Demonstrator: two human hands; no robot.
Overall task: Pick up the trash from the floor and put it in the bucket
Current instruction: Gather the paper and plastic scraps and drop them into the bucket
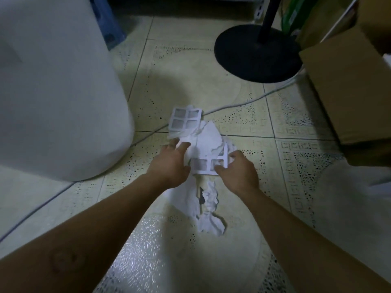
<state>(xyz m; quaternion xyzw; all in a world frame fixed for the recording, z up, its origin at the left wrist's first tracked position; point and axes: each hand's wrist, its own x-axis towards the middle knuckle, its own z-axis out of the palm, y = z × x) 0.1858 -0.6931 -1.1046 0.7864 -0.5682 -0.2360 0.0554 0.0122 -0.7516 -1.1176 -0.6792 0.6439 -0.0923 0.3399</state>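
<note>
pale speckled tiled floor point(211, 85) in dim light, with a tall white bucket point(59, 81) standing close on the left and a thin white cable point(232, 105) passing beneath the far edge of the mess. the paper trash point(203, 138) lies in a loose heap between the hands: torn white sheets, flat and limp, some cut into window-like frames. the left hand point(171, 161) has its grip curled onto the heap's left edge, fingers bent over the sheets. the right hand point(239, 170) has its grip pinched on a frame sheet point(206, 164), thumb near side, fingers far side. a crumpled strip point(209, 210) lies nearer the person, touched by neither hand.

risk, as i judge it: the sheets are only stacked, not bundled, so lifting from two edges could let the middle ones slide out and scatter. the far pieces lie over the cable and might drag it. the crumpled strip could be left behind.
</note>
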